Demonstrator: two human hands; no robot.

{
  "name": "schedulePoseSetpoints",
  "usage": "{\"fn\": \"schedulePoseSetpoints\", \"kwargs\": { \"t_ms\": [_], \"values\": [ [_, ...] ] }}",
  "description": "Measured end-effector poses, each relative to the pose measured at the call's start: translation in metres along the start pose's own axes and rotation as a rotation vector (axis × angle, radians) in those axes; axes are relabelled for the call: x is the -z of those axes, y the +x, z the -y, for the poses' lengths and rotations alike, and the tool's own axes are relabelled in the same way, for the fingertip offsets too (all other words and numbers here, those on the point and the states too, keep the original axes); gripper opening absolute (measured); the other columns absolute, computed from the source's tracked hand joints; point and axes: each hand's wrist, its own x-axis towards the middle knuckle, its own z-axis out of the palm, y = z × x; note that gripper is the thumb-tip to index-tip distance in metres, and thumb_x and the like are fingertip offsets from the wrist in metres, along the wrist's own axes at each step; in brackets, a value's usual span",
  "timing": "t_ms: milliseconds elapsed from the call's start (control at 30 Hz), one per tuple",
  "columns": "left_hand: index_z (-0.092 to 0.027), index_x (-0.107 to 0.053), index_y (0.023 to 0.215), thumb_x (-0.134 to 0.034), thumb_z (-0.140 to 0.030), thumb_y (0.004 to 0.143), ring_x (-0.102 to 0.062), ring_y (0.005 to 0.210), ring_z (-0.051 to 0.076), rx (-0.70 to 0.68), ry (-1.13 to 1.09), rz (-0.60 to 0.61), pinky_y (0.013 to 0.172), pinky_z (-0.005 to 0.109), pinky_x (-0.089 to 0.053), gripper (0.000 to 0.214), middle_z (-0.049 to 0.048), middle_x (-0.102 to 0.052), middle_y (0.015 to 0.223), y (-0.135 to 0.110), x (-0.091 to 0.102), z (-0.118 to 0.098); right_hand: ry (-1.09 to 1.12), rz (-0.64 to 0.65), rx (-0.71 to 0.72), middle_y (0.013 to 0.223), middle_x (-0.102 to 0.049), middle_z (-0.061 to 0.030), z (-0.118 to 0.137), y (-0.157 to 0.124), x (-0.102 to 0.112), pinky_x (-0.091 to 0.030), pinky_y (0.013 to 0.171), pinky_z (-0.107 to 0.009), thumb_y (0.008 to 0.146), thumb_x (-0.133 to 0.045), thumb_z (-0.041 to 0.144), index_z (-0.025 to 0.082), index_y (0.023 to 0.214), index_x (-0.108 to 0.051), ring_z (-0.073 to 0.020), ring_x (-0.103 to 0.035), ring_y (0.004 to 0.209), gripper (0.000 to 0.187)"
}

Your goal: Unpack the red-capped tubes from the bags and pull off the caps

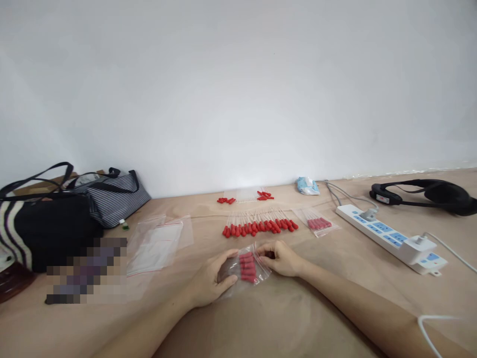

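Covering much of the small clear pouch (246,268), the left hand (210,281) hides its left end, and the thin glass stems inside are too faint through the plastic to follow. A pixelated patch (87,271) far to the left of the row of loose droppers (259,226) masks whatever lies there, and both forearms are cut off at the lower edge of the view.

The pouch is a transparent zip bag holding a bunch of red-bulbed droppers, and their bulbs show as a tight red stack at its middle. It rests on the tan tabletop just in front of the row, on the person's side. The left hand's fingers and thumb are closed around its left part. The right hand (281,258) has its fingertips pinched together on the right upper corner.

The pouch's long axis runs roughly parallel to the row, left to right, tipped slightly. Each bulb lies along that axis, and the stack of bulbs runs crosswise, from the person toward the row.

Just right of the row lies a second filled pouch (316,223). Left of it are empty zip bags (156,243).
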Motion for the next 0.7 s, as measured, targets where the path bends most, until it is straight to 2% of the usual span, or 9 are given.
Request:
{"fn": "schedulePoseSetpoints", "kwargs": {
  "t_ms": [133, 200, 333, 400, 500, 633, 700],
  "values": [
    [-0.021, -0.039, 0.121, -0.052, -0.03, 0.077, -0.05, 0.107, 0.021, -0.018, 0.001, -0.008, 0.092, 0.036, -0.04, 0.047, 0.0056, -0.053, 0.12, 0.008, 0.0, 0.001, 0.141, 0.095, -0.041, 0.056, -0.045, 0.0047, 0.0, 0.001, -0.001, -0.031, 0.049, -0.019, 0.078, -0.052, 0.029, 0.016, 0.084, -0.064, -0.0071, -0.037, 0.051, 0.019],
    [-0.021, -0.04, 0.12, -0.051, -0.03, 0.077, -0.05, 0.106, 0.021, -0.021, 0.008, -0.011, 0.091, 0.036, -0.04, 0.045, 0.0057, -0.053, 0.119, 0.01, 0.0, 0.001, 0.185, 0.116, -0.049, 0.057, -0.043, 0.0051, -0.002, 0.001, -0.001, -0.03, 0.049, -0.018, 0.072, -0.06, 0.035, 0.015, 0.084, -0.063, -0.0067, -0.036, 0.051, 0.024],
    [-0.021, -0.045, 0.116, -0.049, -0.029, 0.079, -0.052, 0.103, 0.019, -0.045, -0.006, -0.012, 0.089, 0.033, -0.041, 0.038, 0.0053, -0.055, 0.116, 0.012, 0.001, -0.001, 0.18, 0.031, -0.066, 0.069, -0.047, 0.0036, -0.006, 0.003, -0.002, -0.033, 0.05, -0.018, 0.048, -0.077, 0.036, 0.016, 0.086, -0.061, -0.0077, -0.041, 0.058, 0.046],
    [-0.021, -0.046, 0.114, -0.049, -0.026, 0.079, -0.053, 0.101, 0.019, -0.062, -0.022, -0.024, 0.088, 0.032, -0.042, 0.036, 0.0048, -0.056, 0.115, 0.013, 0.001, -0.002, 0.158, -0.005, -0.066, 0.077, -0.047, 0.0022, -0.005, 0.005, -0.001, -0.035, 0.052, -0.018, 0.044, -0.079, 0.032, 0.017, 0.087, -0.061, -0.008, -0.042, 0.06, 0.049],
    [-0.021, -0.047, 0.112, -0.049, -0.023, 0.078, -0.054, 0.1, 0.018, -0.073, -0.049, -0.044, 0.087, 0.031, -0.042, 0.034, 0.0039, -0.058, 0.111, 0.014, 0.0, 0.0, 0.187, 0.024, -0.054, 0.078, -0.049, 0.0015, -0.003, 0.008, -0.001, -0.036, 0.053, -0.018, 0.047, -0.078, 0.03, 0.016, 0.083, -0.06, -0.0077, -0.043, 0.06, 0.042],
    [-0.021, -0.048, 0.111, -0.048, -0.024, 0.079, -0.055, 0.097, 0.017, -0.084, -0.063, -0.072, 0.086, 0.029, -0.043, 0.032, 0.0032, -0.059, 0.108, 0.013, -0.002, 0.004, 0.288, 0.065, -0.077, 0.067, -0.053, 0.0038, 0.001, 0.01, -0.006, -0.036, 0.052, -0.019, 0.058, -0.072, 0.029, 0.017, 0.094, -0.058, -0.0076, -0.043, 0.056, 0.04],
    [-0.021, -0.048, 0.11, -0.049, -0.025, 0.079, -0.056, 0.096, 0.017, -0.083, -0.061, -0.077, 0.085, 0.029, -0.043, 0.031, 0.0036, -0.059, 0.107, 0.012, -0.003, 0.004, 0.284, 0.05, -0.055, 0.066, -0.055, 0.0034, 0.004, 0.011, -0.009, -0.036, 0.052, -0.019, 0.062, -0.069, 0.031, 0.017, 0.093, -0.059, -0.0079, -0.045, 0.055, 0.036]
  ]
}}
